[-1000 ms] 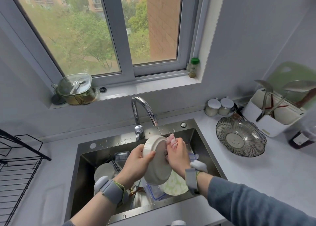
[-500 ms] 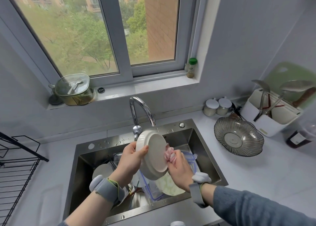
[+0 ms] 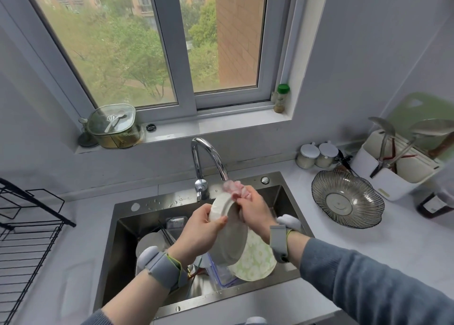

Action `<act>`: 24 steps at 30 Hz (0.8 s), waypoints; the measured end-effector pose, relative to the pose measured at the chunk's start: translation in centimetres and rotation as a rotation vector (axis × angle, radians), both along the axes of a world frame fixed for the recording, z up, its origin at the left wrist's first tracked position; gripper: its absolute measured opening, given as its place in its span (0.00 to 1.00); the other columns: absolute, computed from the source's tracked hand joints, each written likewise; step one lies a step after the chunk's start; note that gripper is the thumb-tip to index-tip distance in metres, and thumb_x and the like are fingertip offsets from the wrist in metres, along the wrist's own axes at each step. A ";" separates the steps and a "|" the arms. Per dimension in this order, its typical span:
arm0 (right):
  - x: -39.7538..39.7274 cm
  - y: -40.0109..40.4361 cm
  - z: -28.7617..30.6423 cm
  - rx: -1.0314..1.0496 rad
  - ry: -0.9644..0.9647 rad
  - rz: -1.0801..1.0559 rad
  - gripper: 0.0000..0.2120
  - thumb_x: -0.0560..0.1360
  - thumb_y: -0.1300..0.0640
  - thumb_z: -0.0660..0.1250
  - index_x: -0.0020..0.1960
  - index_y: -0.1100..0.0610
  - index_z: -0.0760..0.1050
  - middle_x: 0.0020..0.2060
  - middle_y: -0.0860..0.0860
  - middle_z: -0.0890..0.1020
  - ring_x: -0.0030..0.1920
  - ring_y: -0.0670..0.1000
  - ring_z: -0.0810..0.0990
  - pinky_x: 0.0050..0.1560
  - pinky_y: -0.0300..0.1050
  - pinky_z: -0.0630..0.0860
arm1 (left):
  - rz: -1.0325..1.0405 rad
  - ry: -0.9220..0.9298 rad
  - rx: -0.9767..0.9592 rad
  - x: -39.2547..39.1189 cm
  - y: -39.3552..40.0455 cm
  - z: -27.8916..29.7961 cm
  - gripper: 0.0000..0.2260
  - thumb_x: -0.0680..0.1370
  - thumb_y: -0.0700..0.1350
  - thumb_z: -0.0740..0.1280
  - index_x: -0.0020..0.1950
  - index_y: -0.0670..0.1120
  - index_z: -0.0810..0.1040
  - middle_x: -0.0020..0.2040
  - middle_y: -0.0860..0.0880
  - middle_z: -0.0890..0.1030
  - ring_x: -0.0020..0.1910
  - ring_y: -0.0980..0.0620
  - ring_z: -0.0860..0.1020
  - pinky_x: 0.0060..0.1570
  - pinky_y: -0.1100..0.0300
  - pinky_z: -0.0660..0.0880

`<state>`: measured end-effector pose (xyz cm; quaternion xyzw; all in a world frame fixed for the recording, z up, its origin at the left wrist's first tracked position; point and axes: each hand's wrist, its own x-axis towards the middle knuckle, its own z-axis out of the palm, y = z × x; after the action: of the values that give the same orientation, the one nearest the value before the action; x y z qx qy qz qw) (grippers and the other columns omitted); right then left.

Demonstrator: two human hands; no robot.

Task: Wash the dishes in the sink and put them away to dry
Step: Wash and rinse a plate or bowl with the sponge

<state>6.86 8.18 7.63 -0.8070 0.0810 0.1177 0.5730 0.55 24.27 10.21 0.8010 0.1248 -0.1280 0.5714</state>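
The left hand (image 3: 200,229) is gripping a white bowl (image 3: 229,233) on edge over the sink (image 3: 127,226) while the right hand's (image 3: 254,209) fingers are pinching a pink cloth (image 3: 233,189) against its rim, scrubbing; rinsing probably comes next.

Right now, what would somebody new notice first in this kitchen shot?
Front and centre, over the sink, the left hand holds a white dish on edge while the right hand works a pink cloth at its rim, just under the tap. A ribbed glass bowl sits on the counter to the right.
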 end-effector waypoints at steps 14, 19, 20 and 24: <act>0.5 -2.5 -0.2 -0.106 0.131 0.074 0.15 0.83 0.44 0.60 0.58 0.52 0.80 0.49 0.54 0.85 0.49 0.58 0.84 0.56 0.54 0.79 | -0.177 -0.227 0.336 -1.7 0.0 1.6 0.09 0.79 0.55 0.70 0.50 0.51 0.75 0.44 0.53 0.82 0.44 0.51 0.80 0.47 0.51 0.78; 1.2 -4.2 -2.4 0.385 0.555 0.049 0.26 0.76 0.37 0.64 0.56 0.61 0.77 0.42 0.66 0.82 0.43 0.65 0.83 0.44 0.60 0.80 | -0.386 -0.379 0.486 -2.3 0.5 3.2 0.12 0.77 0.55 0.70 0.50 0.55 0.68 0.37 0.51 0.80 0.35 0.46 0.76 0.35 0.51 0.74; 1.4 -4.4 -2.2 0.464 0.590 0.042 0.23 0.75 0.38 0.65 0.51 0.59 0.76 0.40 0.63 0.80 0.40 0.63 0.82 0.44 0.57 0.80 | -0.424 -0.398 0.539 -2.3 0.6 3.3 0.14 0.76 0.55 0.71 0.50 0.55 0.66 0.37 0.51 0.79 0.35 0.44 0.76 0.35 0.51 0.74; 1.6 -4.5 -1.1 0.541 0.606 0.071 0.15 0.70 0.42 0.69 0.41 0.53 0.72 0.38 0.59 0.74 0.38 0.59 0.78 0.41 0.51 0.79 | -0.556 -0.467 0.735 -2.9 0.2 2.0 0.16 0.75 0.55 0.72 0.51 0.56 0.64 0.46 0.51 0.82 0.44 0.41 0.77 0.42 0.52 0.74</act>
<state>8.50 3.70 6.57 -0.5583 0.1847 0.3870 0.7103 -2.34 24.48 12.22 0.9590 -0.1870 -0.0404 0.2090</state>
